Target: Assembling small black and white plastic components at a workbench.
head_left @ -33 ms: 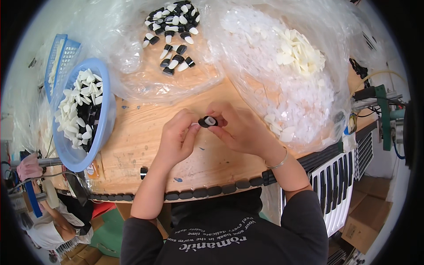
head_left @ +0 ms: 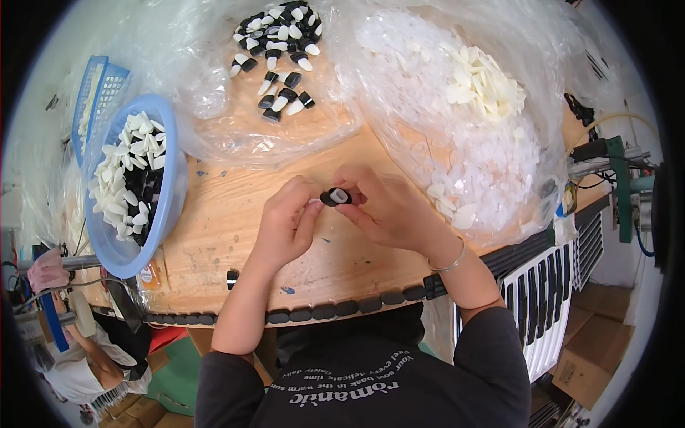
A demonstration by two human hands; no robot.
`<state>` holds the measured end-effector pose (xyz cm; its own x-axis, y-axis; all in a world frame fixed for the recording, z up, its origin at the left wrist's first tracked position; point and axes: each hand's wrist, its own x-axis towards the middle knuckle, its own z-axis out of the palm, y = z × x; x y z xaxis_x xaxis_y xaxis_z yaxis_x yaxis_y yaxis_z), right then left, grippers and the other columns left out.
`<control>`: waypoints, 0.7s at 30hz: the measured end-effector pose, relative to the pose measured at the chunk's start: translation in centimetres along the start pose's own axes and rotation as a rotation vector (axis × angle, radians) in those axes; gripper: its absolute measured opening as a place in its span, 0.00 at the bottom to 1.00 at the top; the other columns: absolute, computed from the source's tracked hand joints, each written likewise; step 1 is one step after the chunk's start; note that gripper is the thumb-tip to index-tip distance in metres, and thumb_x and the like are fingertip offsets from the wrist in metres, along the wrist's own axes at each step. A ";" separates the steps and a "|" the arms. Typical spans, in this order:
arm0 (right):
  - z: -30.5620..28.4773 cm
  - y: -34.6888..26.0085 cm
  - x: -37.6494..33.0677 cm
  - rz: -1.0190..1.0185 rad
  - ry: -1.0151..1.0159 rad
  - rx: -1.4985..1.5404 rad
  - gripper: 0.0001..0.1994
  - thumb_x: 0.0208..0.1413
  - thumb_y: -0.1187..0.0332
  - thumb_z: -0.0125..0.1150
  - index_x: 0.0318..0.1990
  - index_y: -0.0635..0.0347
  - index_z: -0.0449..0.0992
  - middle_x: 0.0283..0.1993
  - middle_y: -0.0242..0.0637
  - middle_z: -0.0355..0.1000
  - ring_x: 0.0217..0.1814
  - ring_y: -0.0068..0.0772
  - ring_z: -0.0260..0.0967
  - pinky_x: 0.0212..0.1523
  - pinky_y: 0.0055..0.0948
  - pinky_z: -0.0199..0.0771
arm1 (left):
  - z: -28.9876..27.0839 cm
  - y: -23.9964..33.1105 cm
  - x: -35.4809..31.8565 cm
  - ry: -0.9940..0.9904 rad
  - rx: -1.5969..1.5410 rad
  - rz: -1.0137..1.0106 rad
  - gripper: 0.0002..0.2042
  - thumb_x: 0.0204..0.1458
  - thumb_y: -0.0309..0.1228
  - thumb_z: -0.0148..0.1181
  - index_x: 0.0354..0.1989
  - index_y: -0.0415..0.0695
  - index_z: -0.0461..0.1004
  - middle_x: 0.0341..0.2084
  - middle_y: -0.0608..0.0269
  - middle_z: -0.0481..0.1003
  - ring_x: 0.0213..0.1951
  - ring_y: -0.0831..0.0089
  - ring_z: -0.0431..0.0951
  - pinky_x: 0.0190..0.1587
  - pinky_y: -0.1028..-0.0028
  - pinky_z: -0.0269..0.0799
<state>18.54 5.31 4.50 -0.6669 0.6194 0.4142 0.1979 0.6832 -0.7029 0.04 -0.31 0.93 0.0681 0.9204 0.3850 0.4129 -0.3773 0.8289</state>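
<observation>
Over the middle of the table, both hands meet at one small black cap-like piece (head_left: 335,197) with a pale grey centre facing up. My right hand (head_left: 374,203) grips the piece from the right between thumb and fingers. My left hand (head_left: 291,214) is closed in a pinch at its left side, where a bit of white shows by the fingertips. The fingers hide most of that white part. Ahead lies a heap of similar black pieces with white oval tips (head_left: 285,32), several of them scattered nearer.
At left stands a blue basin (head_left: 168,200) of white and black parts, beside a blue basket (head_left: 110,82). Plastic sheeting at right bears flat cream pieces (head_left: 485,85) and translucent flakes (head_left: 492,182). Dark pads (head_left: 335,309) line the table's front edge. Another person (head_left: 85,371) is at lower left.
</observation>
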 end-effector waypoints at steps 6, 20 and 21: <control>0.5 0.0 0.0 -0.004 0.068 0.101 0.15 0.46 0.76 0.65 0.42 0.60 0.69 0.28 0.34 0.71 0.26 0.29 0.70 0.28 0.24 0.71 | -0.4 -0.3 0.0 -0.068 0.004 -0.047 0.06 0.48 0.15 0.54 0.33 0.37 0.71 0.25 0.56 0.67 0.27 0.63 0.70 0.32 0.73 0.65; 2.2 -0.1 -0.2 -0.104 0.272 0.117 0.10 0.43 0.79 0.66 0.35 0.61 0.73 0.31 0.39 0.75 0.28 0.33 0.74 0.28 0.23 0.73 | 2.3 -0.4 -1.7 0.233 -0.738 -0.165 0.04 0.56 0.18 0.54 0.38 0.33 0.74 0.34 0.65 0.74 0.36 0.84 0.70 0.38 0.85 0.64; 2.3 -0.1 -0.3 -0.096 0.291 0.155 0.11 0.44 0.79 0.66 0.35 0.61 0.73 0.32 0.40 0.75 0.28 0.33 0.74 0.28 0.23 0.73 | 2.5 -0.5 -1.7 0.233 -0.767 -0.182 0.04 0.56 0.18 0.54 0.39 0.33 0.74 0.34 0.65 0.74 0.35 0.84 0.70 0.38 0.85 0.64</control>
<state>17.02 4.19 3.11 -0.4400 0.6544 0.6150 0.0180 0.6911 -0.7226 1.96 -1.44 -1.09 -0.1653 0.9609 0.2221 -0.3416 -0.2670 0.9011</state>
